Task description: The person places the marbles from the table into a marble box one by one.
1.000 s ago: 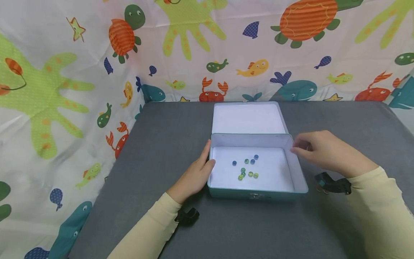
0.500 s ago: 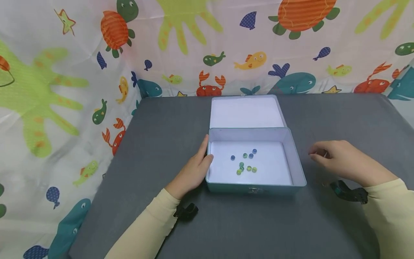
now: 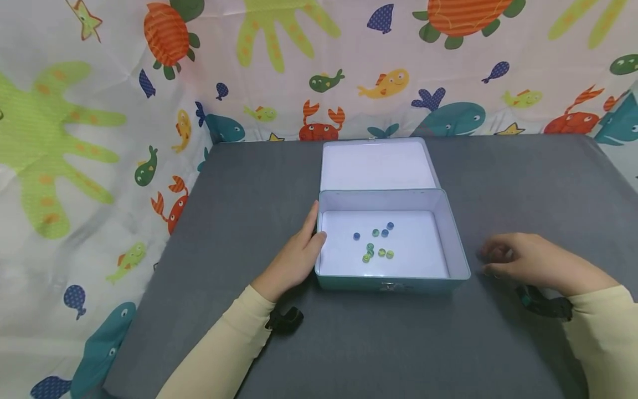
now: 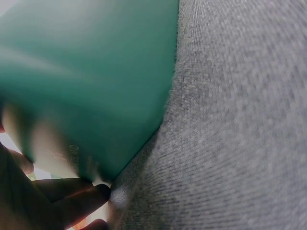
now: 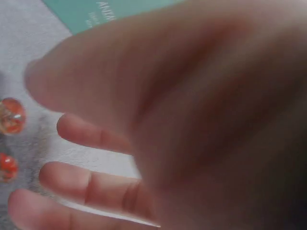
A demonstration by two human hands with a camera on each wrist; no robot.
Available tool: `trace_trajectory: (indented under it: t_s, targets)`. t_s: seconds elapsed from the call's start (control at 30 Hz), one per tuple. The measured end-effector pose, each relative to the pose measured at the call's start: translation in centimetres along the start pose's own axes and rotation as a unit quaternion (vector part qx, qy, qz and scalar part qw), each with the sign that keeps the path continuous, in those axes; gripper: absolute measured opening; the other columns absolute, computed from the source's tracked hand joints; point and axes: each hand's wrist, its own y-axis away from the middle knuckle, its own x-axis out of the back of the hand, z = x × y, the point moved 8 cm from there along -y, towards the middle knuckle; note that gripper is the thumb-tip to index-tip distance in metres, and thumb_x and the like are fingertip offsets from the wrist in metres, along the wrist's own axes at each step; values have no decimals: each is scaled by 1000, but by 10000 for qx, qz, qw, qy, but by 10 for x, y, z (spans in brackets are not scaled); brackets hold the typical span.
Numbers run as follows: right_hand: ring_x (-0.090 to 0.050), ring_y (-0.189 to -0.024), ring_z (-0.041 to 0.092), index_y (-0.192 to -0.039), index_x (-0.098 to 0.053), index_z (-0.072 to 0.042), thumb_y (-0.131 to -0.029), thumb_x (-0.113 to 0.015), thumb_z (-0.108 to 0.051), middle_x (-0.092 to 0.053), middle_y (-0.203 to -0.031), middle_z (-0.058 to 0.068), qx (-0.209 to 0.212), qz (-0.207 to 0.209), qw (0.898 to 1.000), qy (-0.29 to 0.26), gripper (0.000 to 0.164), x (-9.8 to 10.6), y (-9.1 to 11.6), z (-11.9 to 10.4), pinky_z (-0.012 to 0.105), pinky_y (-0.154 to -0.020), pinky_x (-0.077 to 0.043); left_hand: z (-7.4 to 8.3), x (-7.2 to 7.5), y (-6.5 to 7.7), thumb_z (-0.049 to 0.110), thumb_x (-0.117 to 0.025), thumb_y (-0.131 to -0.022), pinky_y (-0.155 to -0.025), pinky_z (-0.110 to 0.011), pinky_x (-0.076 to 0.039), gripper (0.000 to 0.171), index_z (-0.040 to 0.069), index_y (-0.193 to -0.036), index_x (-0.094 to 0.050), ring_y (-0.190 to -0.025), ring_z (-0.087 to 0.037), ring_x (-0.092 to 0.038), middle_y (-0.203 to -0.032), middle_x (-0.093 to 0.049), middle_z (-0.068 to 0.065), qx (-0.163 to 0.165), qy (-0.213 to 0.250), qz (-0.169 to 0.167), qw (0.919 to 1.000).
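A teal tin box (image 3: 456, 238) with a white inside stands on the grey table, its lid (image 3: 379, 166) folded back. Several blue, green and yellow-green marbles (image 3: 370, 247) lie scattered on its floor. My left hand (image 3: 294, 257) grips the box's left wall, thumb over the rim and fingers along the outside. In the left wrist view, fingers (image 4: 72, 199) reach round the box's far corner. Right of the box, my right hand (image 3: 533, 260) hangs low over the table, thumb and fingers bent loosely and apart with nothing between them. Beyond its fingertips lie two orange marbles (image 5: 12, 116).
The grey cloth-covered table (image 3: 239, 194) reaches to a hanging sheet (image 3: 279, 100) printed with sea animals at the back and left. Black camera straps (image 3: 285, 320) sit on both wrists.
My right hand has moved away from the box's right rim, rightward and down toward the table. The left hand has kept its grip, and the marbles in the box stay put.
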Motion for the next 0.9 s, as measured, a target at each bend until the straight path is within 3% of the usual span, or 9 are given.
trace_trajectory:
  t_s: [0.2, 0.63, 0.9]
  targets:
    - [-56, -78, 14, -95, -74, -11, -81, -89, -18, -63, -85, -5, 119, 88, 9999, -22, 21, -4, -3, 0, 34, -66, -46, 2, 3, 0, 50, -33, -110, -127, -49, -23, 64, 51, -164, 3, -157, -12, -20, -173, -11, 17, -8, -5, -25, 10000]
    - [-53, -71, 7, -82, -72, -13, -79, -87, -10, -65, -78, -8, 306, 226, 9992, 98, 16, -5, -9, -3, 31, -63, -46, -1, 3, 2, 53, -33, -109, -126, -51, -24, 63, 58, -160, 4, -157, -13, -22, -172, -13, 17, 184, -64, 8, 9998]
    - [-54, -68, 8, -84, -73, -10, -80, -84, -9, -64, -76, -8, 384, 285, 9988, 122, 12, -5, -15, -8, 31, -60, -47, 2, 2, 3, 50, -33, -110, -126, -48, -24, 65, 48, -166, 0, -157, -12, -22, -172, -13, 17, 118, -62, 26, 9999]
